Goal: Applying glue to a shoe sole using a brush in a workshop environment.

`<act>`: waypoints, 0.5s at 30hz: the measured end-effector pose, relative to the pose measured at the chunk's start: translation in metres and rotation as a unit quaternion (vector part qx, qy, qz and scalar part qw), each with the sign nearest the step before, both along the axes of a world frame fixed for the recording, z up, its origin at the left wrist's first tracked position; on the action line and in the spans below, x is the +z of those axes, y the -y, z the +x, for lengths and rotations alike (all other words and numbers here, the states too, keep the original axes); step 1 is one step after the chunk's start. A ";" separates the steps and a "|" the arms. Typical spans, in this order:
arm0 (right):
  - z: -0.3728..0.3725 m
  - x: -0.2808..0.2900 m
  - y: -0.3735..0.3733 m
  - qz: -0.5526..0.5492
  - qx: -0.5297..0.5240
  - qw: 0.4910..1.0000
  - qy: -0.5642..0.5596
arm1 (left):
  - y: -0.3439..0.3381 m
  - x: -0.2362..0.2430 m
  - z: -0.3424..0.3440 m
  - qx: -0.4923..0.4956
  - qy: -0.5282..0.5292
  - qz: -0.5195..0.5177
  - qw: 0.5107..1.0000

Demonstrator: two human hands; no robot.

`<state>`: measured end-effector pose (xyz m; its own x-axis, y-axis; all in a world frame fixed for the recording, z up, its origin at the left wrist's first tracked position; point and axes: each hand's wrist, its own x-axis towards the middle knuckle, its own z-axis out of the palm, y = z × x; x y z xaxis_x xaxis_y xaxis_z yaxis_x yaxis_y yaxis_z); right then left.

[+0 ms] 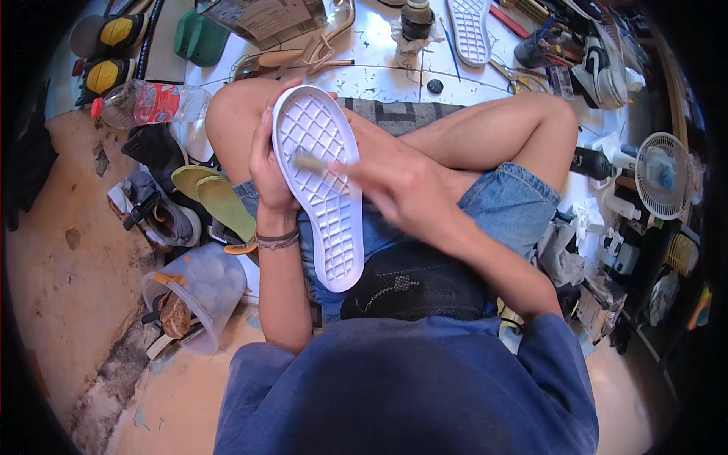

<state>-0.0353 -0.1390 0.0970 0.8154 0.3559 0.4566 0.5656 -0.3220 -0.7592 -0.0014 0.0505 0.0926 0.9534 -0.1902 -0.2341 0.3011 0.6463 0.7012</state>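
Note:
My left hand grips a white shoe sole from its left side, tilted up above my lap. The sole's inner face, a grid of raised ribs inside a rim, is turned toward me. In my right hand, closed and blurred by motion, is a small brush. Its bristle end is over the ribs in the wider part of the sole; whether it touches them I cannot tell. A black mesh fabric item lies on my lap below the sole.
A similar white sole lies ahead on the tiles, near a dark jar, a black cap and scissors. Leftward are a plastic bottle, yellow-green sandals and a tipped bucket. A fan stands right.

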 end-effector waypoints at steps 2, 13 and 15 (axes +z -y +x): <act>-0.026 0.020 0.014 -0.067 0.064 0.975 -0.201 | 0.001 0.002 0.001 -0.012 0.004 -0.018 1.000; 0.013 0.007 -0.031 0.118 -0.058 0.976 -0.174 | 0.002 0.003 0.002 0.036 0.007 0.061 0.997; -0.006 0.018 -0.025 0.097 -0.020 0.968 -0.231 | 0.002 0.003 0.000 0.050 0.003 0.075 0.996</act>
